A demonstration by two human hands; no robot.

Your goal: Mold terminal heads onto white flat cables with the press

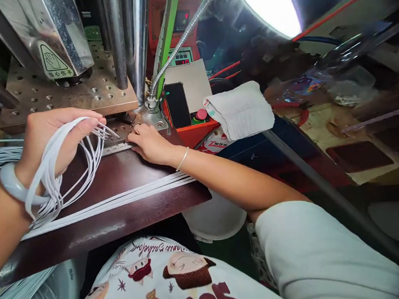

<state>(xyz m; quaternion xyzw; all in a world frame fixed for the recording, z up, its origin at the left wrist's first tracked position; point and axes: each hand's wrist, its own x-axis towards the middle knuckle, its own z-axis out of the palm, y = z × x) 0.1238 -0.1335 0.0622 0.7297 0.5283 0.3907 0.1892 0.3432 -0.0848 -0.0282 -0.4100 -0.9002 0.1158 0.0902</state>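
Dark red table top (128,173) spreads out on the near side of both hands, and a big metal press (68,33) stands just past the left hand. The left hand (56,137) is curled around a bunch of white cords (50,163), with loops hanging down by its wrist. Thin cord ends poke out past its fingers toward the right hand. The right hand (150,144) has its fingers bent at a small metal strip (116,148) between the two hands; I cannot tell if it pinches anything. Other white cords (134,194) lie on the table, nearer the body than both hands. Past the right hand are a black phone (178,105), a pink button (202,114) and a folded white cloth (240,111). Farther out, a bright lamp (267,6) shines. Below the left hand, a pale bucket (70,284) holds more cords.
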